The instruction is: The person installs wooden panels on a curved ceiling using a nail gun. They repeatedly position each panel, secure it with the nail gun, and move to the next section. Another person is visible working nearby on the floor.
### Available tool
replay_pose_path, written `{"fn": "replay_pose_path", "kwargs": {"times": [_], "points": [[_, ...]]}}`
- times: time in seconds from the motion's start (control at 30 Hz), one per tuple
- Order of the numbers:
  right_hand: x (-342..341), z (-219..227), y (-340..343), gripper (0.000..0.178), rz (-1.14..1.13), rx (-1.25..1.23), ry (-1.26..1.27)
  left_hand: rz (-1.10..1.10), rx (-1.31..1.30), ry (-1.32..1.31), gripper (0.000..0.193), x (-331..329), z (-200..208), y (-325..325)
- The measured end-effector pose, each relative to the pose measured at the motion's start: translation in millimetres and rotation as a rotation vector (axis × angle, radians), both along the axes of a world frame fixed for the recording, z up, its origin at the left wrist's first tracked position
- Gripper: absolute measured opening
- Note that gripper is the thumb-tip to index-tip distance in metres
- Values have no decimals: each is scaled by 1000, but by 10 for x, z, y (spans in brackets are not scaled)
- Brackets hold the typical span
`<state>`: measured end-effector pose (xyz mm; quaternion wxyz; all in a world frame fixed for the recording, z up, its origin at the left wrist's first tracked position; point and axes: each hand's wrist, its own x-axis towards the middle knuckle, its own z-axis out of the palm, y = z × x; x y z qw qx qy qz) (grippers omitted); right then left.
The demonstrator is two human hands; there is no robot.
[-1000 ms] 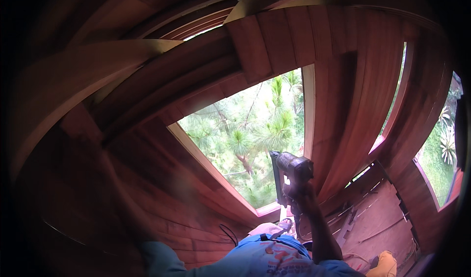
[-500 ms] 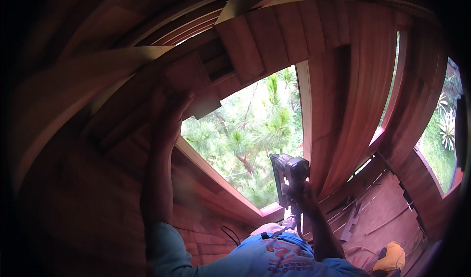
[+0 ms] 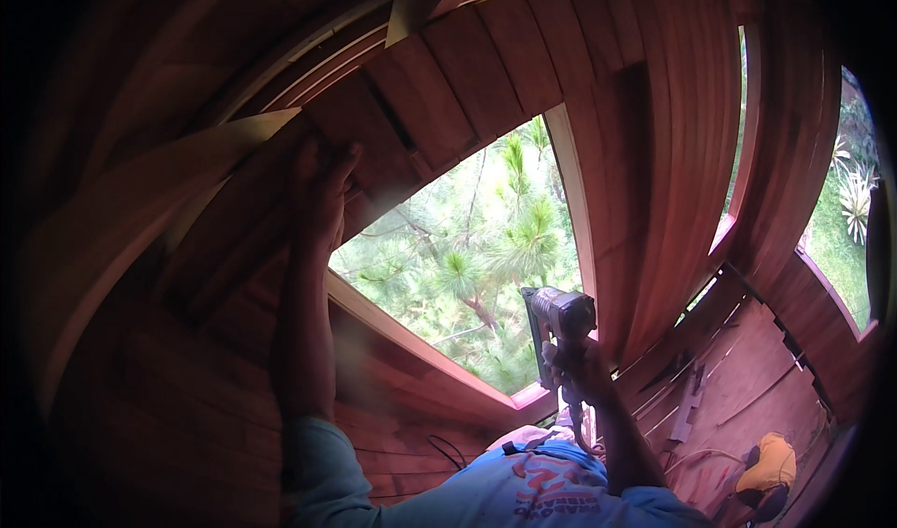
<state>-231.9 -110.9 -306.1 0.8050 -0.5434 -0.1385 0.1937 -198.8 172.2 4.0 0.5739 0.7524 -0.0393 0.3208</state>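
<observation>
My left hand (image 3: pixel 322 182) is raised against the wall above the window, its fingers closed at the edge of a short reddish-brown wooden board (image 3: pixel 372 134). That board lies beside a row of similar upright boards (image 3: pixel 422 84), with a narrow dark gap between it and its neighbour. My right hand (image 3: pixel 581 371) is wrapped round the handle of a dark nail gun (image 3: pixel 563 313), held low in front of the window and apart from the wall boards. A hose (image 3: pixel 581 439) hangs below the tool's handle. Shadow hides part of the left fingers.
A wood-framed window opening (image 3: pixel 448 364) shows pine branches outside. Pale curved beams (image 3: pixel 187 159) cross the upper left. At the lower right, wooden floor panels (image 3: pixel 738 378) bear a yellow-orange object (image 3: pixel 771 463) and a loose wood strip (image 3: pixel 689 402). Narrower openings stand at the right.
The short board, tilted and overlapping the window corner before, has moved up into the gap beside the other boards with my left hand. The nail gun stays in my right hand.
</observation>
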Motion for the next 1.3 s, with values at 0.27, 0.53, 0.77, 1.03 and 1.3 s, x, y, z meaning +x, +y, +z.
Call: {"fn": "replay_pose_path", "kwargs": {"times": [0.27, 0.53, 0.77, 1.03, 1.3], "points": [[-6, 80, 71, 27, 38, -38, 82, 73, 36, -12, 50, -79, 53, -97], [43, 31, 121, 26, 86, 6, 91, 62, 32, -26, 51, -46, 35, -207], [86, -41, 154, 32, 100, -61, 49, 116, 9, -12, 53, -17, -19, -58], [94, 21, 125, 34, 80, -94, 46, 83, 37, -25, 52, -67, 29, -164], [98, 4, 160, 33, 112, -78, 54, 18, 40, -66, 46, -65, 35, -164]]}}
